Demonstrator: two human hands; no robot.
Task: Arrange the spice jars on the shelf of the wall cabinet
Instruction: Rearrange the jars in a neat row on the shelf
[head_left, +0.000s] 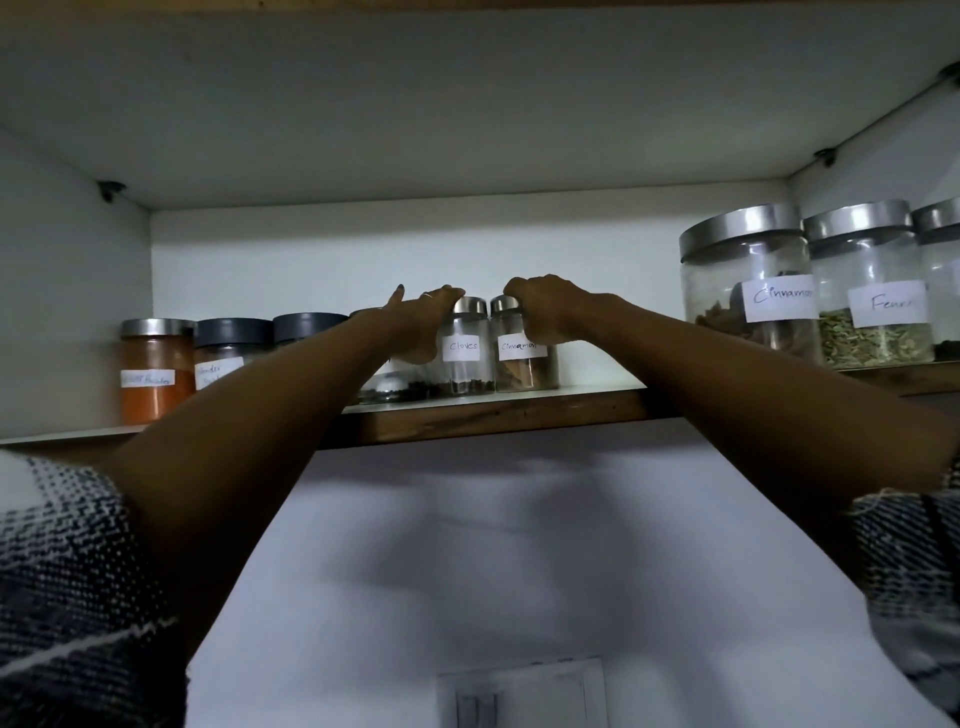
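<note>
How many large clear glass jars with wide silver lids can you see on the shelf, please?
3, all at the shelf's right end: the Cinnamon jar, the Fennel jar beside it, and a third jar cut off by the frame edge; more may sit beyond.

Bare white shelf board (597, 382) lies open between the small cinnamon-labelled glass jar (524, 353) and the large steel-lidded cinnamon canister (748, 291) — left side crowded with jars — headroom above all lids.

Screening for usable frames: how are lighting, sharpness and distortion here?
Head view: dim and underexposed; both forearms cast soft shadows on the pale wall below; the handwritten label on the small glass cloves jar is readable, the orange powder jar's label is blurred; the wooden shelf edge bows from wide-angle distortion.
</note>
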